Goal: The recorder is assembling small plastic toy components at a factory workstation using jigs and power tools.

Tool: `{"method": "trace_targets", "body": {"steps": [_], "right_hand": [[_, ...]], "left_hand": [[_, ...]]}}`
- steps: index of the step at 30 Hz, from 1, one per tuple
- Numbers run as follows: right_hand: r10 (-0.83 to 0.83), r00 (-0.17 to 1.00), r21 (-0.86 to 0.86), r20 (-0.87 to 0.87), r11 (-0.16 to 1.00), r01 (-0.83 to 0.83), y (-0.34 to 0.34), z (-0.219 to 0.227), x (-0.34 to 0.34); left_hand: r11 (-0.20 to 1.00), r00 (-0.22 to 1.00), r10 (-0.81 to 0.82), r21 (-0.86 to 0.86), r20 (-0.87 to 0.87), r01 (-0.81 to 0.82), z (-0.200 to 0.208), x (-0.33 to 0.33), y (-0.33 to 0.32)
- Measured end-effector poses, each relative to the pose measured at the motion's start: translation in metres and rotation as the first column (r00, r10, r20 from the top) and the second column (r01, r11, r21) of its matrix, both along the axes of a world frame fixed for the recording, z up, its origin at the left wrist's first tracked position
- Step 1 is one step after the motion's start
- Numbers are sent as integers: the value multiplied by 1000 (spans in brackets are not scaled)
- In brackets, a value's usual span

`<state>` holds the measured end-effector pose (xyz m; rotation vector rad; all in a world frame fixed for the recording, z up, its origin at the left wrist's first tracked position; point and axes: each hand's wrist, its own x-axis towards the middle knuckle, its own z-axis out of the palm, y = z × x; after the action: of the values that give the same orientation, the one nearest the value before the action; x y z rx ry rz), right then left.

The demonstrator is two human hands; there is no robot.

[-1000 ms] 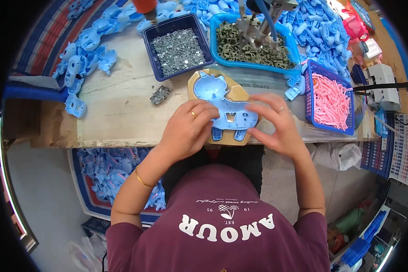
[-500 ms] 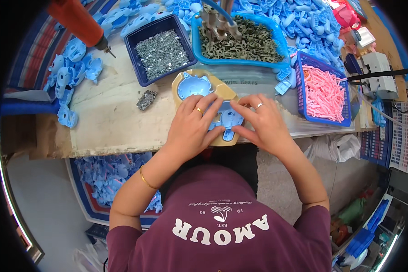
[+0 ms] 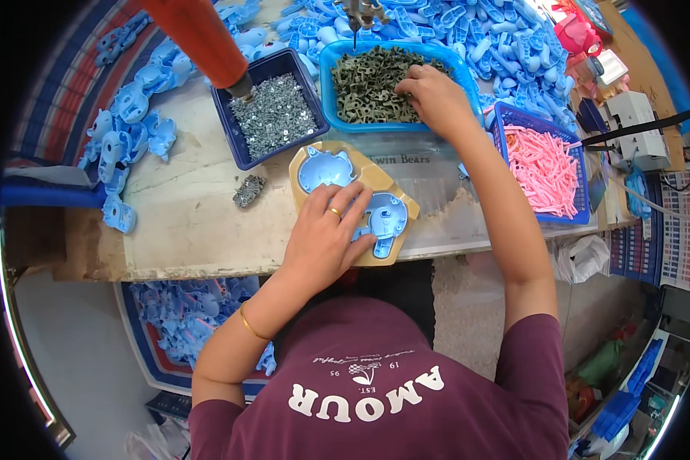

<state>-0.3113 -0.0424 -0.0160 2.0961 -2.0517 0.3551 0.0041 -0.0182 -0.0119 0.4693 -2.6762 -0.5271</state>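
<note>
A tan fixture (image 3: 391, 183) lies at the table's front edge with two light-blue plastic shells seated in it. The rounder shell (image 3: 323, 170) sits at the far left of the fixture, the other shell (image 3: 388, 217) at the near right. My left hand (image 3: 323, 232) rests over the fixture, fingers apart, fingertips on the near shell's left side and partly hiding it. My right hand (image 3: 435, 100) reaches into a bright-blue tray (image 3: 403, 126) of small dark olive parts (image 3: 372, 86). Its thumb and fingertips are pinched together among them; what lies between them is hidden.
An orange power screwdriver (image 3: 199, 38) hangs at upper left over a navy bin (image 3: 234, 138) of small silver screws. Right of the tray, a blue basket (image 3: 506, 161) holds pink strips. Blue shells pile at the back (image 3: 506, 46) and left (image 3: 116, 149). A screw clump (image 3: 248, 192) lies on the table.
My right hand has left the near shell and moved up and away into the tray of olive parts. My left hand stays on the fixture. The screwdriver appears lower and further right.
</note>
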Motion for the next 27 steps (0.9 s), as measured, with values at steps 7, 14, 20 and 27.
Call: {"method": "trace_targets", "body": {"steps": [7, 14, 20, 27], "right_hand": [[67, 970, -137, 234, 990, -35, 19, 15, -8], [321, 709, -186, 628, 946, -264, 94, 47, 73], [87, 511, -40, 855, 994, -103, 139, 48, 83], [-541, 818, 113, 195, 841, 530, 198, 8, -90]], "left_hand": [[1000, 1000, -27, -16, 13, 27, 11, -4, -6], [702, 945, 245, 712, -216, -20, 17, -27, -12], [253, 955, 259, 964, -147, 80, 8, -35, -2], [212, 958, 274, 977, -83, 24, 18, -32, -7]]}}
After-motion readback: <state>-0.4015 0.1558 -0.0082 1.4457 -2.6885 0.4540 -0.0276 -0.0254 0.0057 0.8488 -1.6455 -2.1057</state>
